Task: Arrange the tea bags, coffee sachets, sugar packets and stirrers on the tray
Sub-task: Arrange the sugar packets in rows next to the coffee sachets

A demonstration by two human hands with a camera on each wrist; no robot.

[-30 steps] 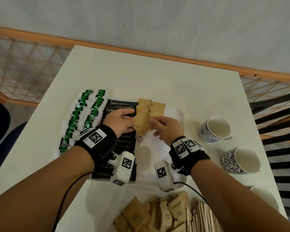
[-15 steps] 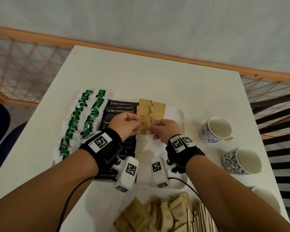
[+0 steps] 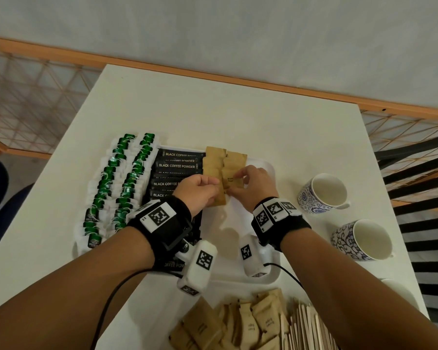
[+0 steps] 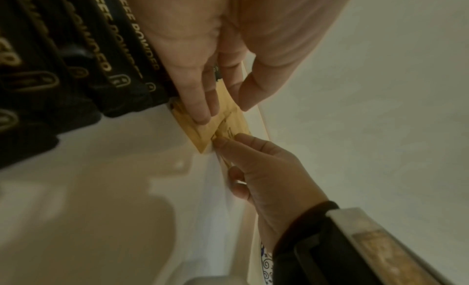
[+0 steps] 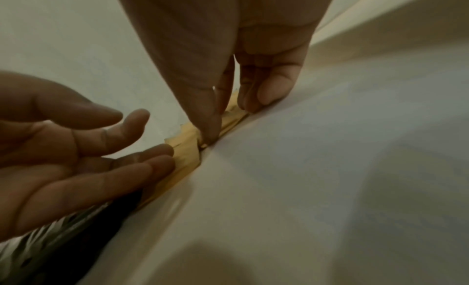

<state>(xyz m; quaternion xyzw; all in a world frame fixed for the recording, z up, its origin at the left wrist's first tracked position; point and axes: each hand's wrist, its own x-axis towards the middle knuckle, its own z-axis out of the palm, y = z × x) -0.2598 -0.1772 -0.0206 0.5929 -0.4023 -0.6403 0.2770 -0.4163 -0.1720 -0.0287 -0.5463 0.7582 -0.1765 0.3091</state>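
Observation:
A white tray (image 3: pixel 228 238) holds two columns of green tea bags (image 3: pixel 127 188), a stack of black coffee sachets (image 3: pixel 177 165) and two short columns of brown sugar packets (image 3: pixel 214 157). My left hand (image 3: pixel 208 188) presses straight fingers (image 4: pixel 200 116) on the nearest packet of the left column (image 3: pixel 219 198), thumb lifted. My right hand (image 3: pixel 238 184) pinches the nearest packet of the right column (image 3: pixel 229 179) between thumb and fingers (image 5: pixel 253 104). Both packets lie flat on the tray floor. Loose sugar packets (image 3: pixel 238 324) and wooden stirrers (image 3: pixel 306 329) lie off the tray at the table's near edge.
Two blue-patterned cups (image 3: pixel 324 193) (image 3: pixel 362 241) stand right of the tray, and a third white one (image 3: pixel 395 291) shows behind my right forearm. The tray's right half is bare white. A wooden railing with netting runs behind and left of the table.
A second ago both hands held brown packets tilted above the tray. They have since lowered them flat at the near ends of the two sugar columns, and the left fingers have straightened.

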